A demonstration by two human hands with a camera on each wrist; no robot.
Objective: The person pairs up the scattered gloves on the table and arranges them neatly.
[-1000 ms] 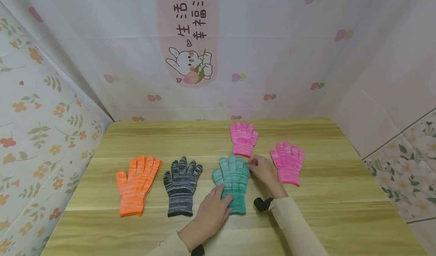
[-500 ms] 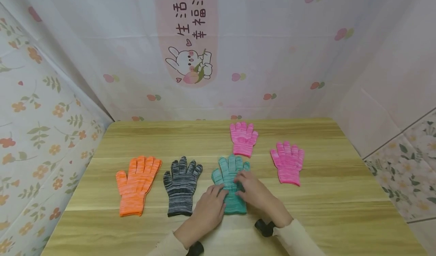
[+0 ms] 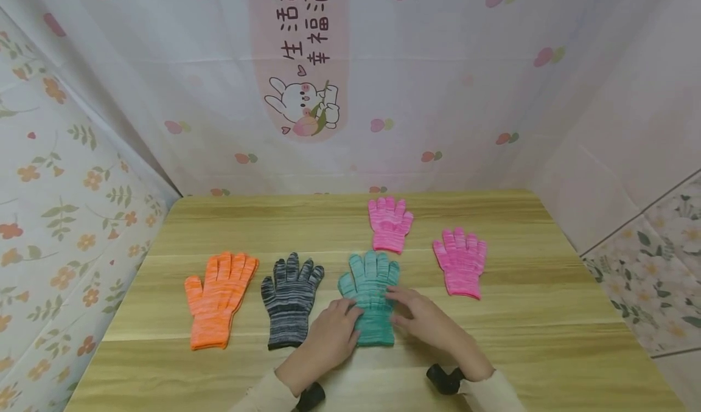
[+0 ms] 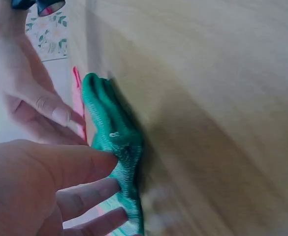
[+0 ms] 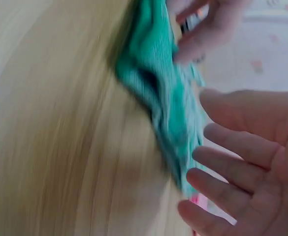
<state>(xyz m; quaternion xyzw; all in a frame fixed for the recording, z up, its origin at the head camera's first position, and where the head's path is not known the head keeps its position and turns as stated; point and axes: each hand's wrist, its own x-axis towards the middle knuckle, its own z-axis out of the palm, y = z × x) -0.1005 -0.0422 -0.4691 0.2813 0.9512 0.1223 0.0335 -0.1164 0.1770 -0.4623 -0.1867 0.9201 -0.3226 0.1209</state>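
A green knitted glove (image 3: 372, 284) lies flat on the table, fingers pointing away, in the head view. My left hand (image 3: 332, 334) rests at its left side, with relaxed fingertips on the cuff and palm area. In the left wrist view the left thumb and fingers (image 4: 87, 196) lie along the green fabric without pinching it. My right hand (image 3: 424, 319) is at the glove's right edge. Its fingers are spread and relaxed in the right wrist view, beside the green glove (image 5: 171, 98), holding nothing.
Left of the green glove lie a black-and-grey glove (image 3: 290, 302) and an orange glove (image 3: 219, 302). One pink glove (image 3: 390, 224) is just behind the green fingers; another pink glove (image 3: 461, 263) lies to the right. A curtain (image 3: 438, 83) hangs behind the wooden table (image 3: 547, 339).
My right hand has gone from the green glove's fingertip at the upper right, over its palm, then back to its right edge. The left hand has shifted slightly left.
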